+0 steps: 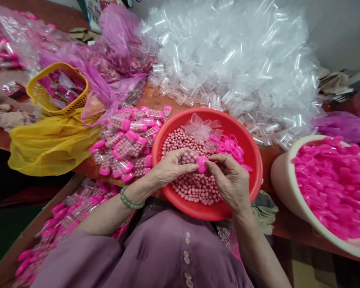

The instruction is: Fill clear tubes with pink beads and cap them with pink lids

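Note:
Over a red basin (pixel 207 214) my left hand (pixel 171 168) is closed around a small clear bottle (pixel 189 157) filled with pink beads. The bottle lies nearly sideways, its bright pink cap (pixel 202 164) pointing right. Thumb and fingers of my right hand (pixel 229 178) pinch that cap at its edge. Loose pink beads (pixel 196 190) fill the basin floor below both hands. Against the basin's far wall rest several empty clear bottles (pixel 202 126), and loose pink caps (pixel 229 148) lie to their right.
A large heap of clear bottles (pixel 228 56) covers the table's back. Filled, capped bottles (pixel 129 140) pile up left of the basin, with more in a lower box (pixel 75 216). A white bucket (pixel 283 172) of pink caps stands right. Far left are a yellow basket (pixel 75 105) and yellow bag (pixel 48 144).

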### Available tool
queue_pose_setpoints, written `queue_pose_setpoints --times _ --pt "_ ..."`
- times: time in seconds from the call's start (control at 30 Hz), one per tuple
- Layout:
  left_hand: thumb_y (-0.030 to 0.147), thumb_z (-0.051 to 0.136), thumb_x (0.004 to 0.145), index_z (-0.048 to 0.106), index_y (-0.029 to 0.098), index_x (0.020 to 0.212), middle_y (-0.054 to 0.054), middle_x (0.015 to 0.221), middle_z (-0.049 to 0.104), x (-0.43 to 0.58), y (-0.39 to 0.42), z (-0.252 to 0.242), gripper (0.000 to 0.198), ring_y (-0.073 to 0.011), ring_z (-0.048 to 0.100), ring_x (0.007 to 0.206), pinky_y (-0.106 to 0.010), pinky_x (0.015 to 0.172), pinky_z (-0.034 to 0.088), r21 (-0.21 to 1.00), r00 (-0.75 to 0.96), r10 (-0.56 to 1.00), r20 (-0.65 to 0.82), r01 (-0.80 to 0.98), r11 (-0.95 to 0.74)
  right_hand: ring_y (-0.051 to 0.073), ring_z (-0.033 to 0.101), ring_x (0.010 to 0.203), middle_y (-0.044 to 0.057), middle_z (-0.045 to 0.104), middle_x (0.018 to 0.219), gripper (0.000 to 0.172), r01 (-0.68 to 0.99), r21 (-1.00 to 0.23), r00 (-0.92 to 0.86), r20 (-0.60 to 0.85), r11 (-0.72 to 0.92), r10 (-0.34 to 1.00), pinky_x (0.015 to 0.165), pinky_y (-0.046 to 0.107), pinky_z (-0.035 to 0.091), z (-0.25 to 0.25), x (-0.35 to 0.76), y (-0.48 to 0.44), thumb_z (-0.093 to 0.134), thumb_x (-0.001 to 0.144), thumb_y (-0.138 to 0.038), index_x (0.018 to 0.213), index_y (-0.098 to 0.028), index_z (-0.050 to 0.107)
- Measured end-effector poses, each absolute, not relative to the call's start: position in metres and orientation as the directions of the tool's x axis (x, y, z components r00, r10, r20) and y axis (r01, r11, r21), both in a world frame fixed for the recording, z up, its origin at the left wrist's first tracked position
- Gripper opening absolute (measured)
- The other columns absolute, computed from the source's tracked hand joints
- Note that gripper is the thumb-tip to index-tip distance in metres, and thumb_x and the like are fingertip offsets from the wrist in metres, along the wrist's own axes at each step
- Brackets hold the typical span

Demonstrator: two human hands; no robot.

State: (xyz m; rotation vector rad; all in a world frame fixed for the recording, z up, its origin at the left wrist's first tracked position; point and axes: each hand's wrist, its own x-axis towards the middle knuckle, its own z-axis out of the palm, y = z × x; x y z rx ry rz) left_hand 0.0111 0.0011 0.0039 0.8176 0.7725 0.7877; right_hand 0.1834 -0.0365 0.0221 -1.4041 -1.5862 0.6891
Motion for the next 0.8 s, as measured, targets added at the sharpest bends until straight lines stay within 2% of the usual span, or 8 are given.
queue_pose_setpoints --times 0.07,0.17,0.23,0.3,0.47,0.67,0.8 --pt "0.027 0.084 0.063 0.063 0.014 0.087 0.002 0.08 0.063 0.011 0.002 0.005 0.035 -0.0098 0.058 0.076 -0.025 0.077 0.047 0.849 0.474 0.836 -0.278 -0.286 0.444 0.012 0.063 0.066 0.0 0.068 0.078 0.007 0.54 -0.806 0.027 0.304 0.242 0.952 0.063 0.027 0.052 0.022 0.178 -0.041 0.063 0.089 -0.025 0.093 -0.021 0.066" --pt "0.027 0.085 0.061 0.062 0.014 0.085 0.002 0.079 0.063 0.012 0.002 0.007 0.036 -0.0085 0.057 0.073 -0.023 0.074 0.046 0.842 0.472 0.837 -0.278 -0.3 0.449 0.014 0.065 0.07 0.002 0.071 0.088 0.019 0.598 -0.754 0.008 0.344 0.271 0.939 0.067 0.028 0.055 0.021 0.172 -0.047 0.067 0.087 -0.026 0.104 -0.021 0.065" --pt "0.025 0.085 0.061 0.061 0.014 0.085 0.003 0.078 0.063 0.012 0.002 0.007 0.035 -0.0072 0.056 0.071 -0.021 0.072 0.045 0.837 0.469 0.842 -0.269 -0.318 0.445 0.014 0.065 0.07 0.002 0.07 0.089 0.024 0.576 -0.782 0.025 0.309 0.239 0.951 0.066 0.028 0.055 0.019 0.17 -0.048 0.069 0.084 -0.028 0.106 -0.021 0.064" --pt "0.025 0.083 0.065 0.061 0.013 0.087 0.002 0.078 0.064 0.01 0.001 0.007 0.033 -0.0078 0.058 0.071 -0.021 0.073 0.046 0.835 0.502 0.827 -0.253 -0.319 0.449 0.013 0.065 0.071 0.001 0.069 0.087 0.021 0.512 -0.836 0.054 0.258 0.195 0.965 0.067 0.028 0.055 0.017 0.171 -0.045 0.069 0.085 -0.028 0.104 -0.021 0.064" --pt "0.023 0.075 0.075 0.06 0.012 0.1 -0.005 0.083 0.07 0.003 0.001 0.008 0.031 -0.013 0.066 0.077 -0.025 0.076 0.052 0.752 0.654 0.722 -0.225 -0.355 0.556 0.015 0.068 0.085 0.002 0.071 0.095 0.02 0.336 -0.93 0.077 0.185 0.149 0.98 0.08 0.032 0.057 0.02 0.182 -0.027 0.068 0.086 -0.03 0.105 -0.023 0.067" --pt "0.021 0.072 0.079 0.062 0.011 0.097 -0.009 0.088 0.07 -0.006 0.002 0.008 0.024 -0.0141 0.068 0.076 -0.025 0.073 0.054 0.707 0.782 0.609 -0.132 -0.356 0.611 0.017 0.068 0.093 0.003 0.074 0.102 0.021 0.345 -0.914 -0.039 0.215 0.215 0.976 0.086 0.036 0.057 0.033 0.183 -0.015 0.067 0.086 -0.029 0.107 -0.025 0.071" --pt "0.024 0.073 0.079 0.062 0.012 0.106 -0.01 0.091 0.071 -0.007 0.005 0.005 0.031 -0.015 0.069 0.077 -0.026 0.073 0.055 0.735 0.792 0.602 -0.105 -0.346 0.583 0.019 0.067 0.101 0.003 0.074 0.106 0.02 0.377 -0.883 -0.103 0.261 0.28 0.96 0.09 0.038 0.055 0.037 0.179 -0.013 0.065 0.088 -0.027 0.107 -0.024 0.071"
